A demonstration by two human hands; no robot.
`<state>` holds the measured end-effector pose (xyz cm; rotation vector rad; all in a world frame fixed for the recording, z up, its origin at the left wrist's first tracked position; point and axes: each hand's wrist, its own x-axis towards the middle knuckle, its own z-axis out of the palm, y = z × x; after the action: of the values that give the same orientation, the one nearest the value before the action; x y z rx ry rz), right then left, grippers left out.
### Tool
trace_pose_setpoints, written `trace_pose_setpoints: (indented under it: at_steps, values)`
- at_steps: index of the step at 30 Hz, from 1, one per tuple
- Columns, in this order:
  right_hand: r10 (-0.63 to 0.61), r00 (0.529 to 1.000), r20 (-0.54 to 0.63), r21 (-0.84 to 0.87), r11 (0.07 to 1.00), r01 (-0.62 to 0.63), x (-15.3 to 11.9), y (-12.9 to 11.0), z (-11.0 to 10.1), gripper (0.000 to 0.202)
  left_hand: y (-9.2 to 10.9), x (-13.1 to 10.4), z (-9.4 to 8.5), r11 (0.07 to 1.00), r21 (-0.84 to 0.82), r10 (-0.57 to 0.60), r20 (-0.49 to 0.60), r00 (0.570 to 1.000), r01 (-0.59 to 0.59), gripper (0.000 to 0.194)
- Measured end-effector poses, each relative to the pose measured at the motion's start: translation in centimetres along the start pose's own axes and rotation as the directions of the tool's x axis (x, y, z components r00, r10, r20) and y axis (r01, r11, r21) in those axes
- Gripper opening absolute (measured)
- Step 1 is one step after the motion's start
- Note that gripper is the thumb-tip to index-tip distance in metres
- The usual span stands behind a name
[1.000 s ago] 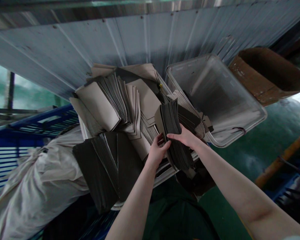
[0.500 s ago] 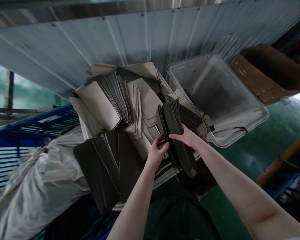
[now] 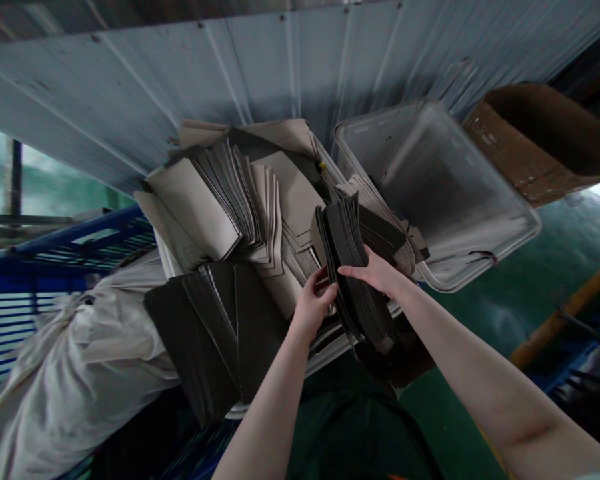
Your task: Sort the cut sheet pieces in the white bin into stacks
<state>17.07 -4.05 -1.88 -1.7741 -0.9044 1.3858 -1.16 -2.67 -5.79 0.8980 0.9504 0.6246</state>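
From where I stand, the head view is the only one to go by, and it puts both hands on one thing: a thick stack of dark sheets [image 3: 347, 230], standing on edge over the near right corner of a white tub [image 3: 330, 358]. Its long axis runs from the wall side back towards the person, the near end slanting off to the right, and the forearms come in from either side of that near end.

The right hand [image 3: 375, 272] has the firmer place. Its thumb lies across the upper edges and the rest of it wraps the right flank, so those fingers are grasping the bulk of the stack, though their tips are hidden behind it. The left hand [image 3: 311, 303] is at the opposite flank, fingers bent and thumb against the leftmost edges; whether they pinch a sheet or merely steady it, I can't tell.

What matters here is a narrow gap along the stack. A thin packet leans apart on the left, just beside the left fingers, while the thicker part sits under the right thumb. So the left hand is nearer the split-off packet, and the right is nearer the bulk. Pale sheets [image 3: 197, 203] lie in the tub, beyond the left hand and towards the wall.
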Motion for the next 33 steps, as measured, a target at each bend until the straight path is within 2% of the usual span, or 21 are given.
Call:
trace_pose_setpoints:
  at_steps: [4,8,9,11,13,16,21,33]
  values:
    - [0.005,1.0,0.005,0.018,1.0,-0.005,0.0,0.0,0.1,0.069,0.1,0.0,0.1,1.0,-0.005,0.001,0.007,1.0,-0.001,0.052]
    - [0.012,1.0,0.005,0.028,1.0,-0.012,0.1,0.1,0.1,0.069,1.1,-0.7,0.2,0.998,0.011,0.058,-0.03,0.998,-0.058,0.066]
    - [0.014,1.0,0.002,0.024,1.0,-0.014,0.1,0.2,0.2,0.07,1.4,-1.0,0.2,0.994,0.076,0.083,-0.038,0.996,-0.08,0.067]
    - [0.011,1.0,-0.013,0.01,1.0,-0.011,0.1,0.2,0.2,0.07,2.2,-1.6,0.3,0.943,0.309,0.144,-0.03,0.989,-0.128,0.053]
    - [0.002,0.999,-0.032,-0.007,1.0,-0.003,0.1,0.2,0.3,0.069,2.9,-2.0,0.5,0.822,0.543,0.201,0.011,0.98,-0.174,0.031]
    - [-0.007,0.999,-0.042,-0.032,0.999,0.006,0.0,0.1,0.3,0.068,3.3,-2.1,1.2,0.687,0.701,0.234,0.034,0.972,-0.191,0.019]
    - [-0.019,0.999,-0.045,-0.045,0.999,0.017,0.0,0.0,0.1,0.067,2.9,-1.7,2.1,0.657,0.745,0.208,-0.031,0.978,-0.116,0.037]
    - [-0.013,1.0,-0.024,-0.032,0.999,0.012,0.2,0.3,-0.2,0.07,3.2,-1.8,1.8,0.691,0.714,0.169,-0.006,0.986,-0.114,0.035]
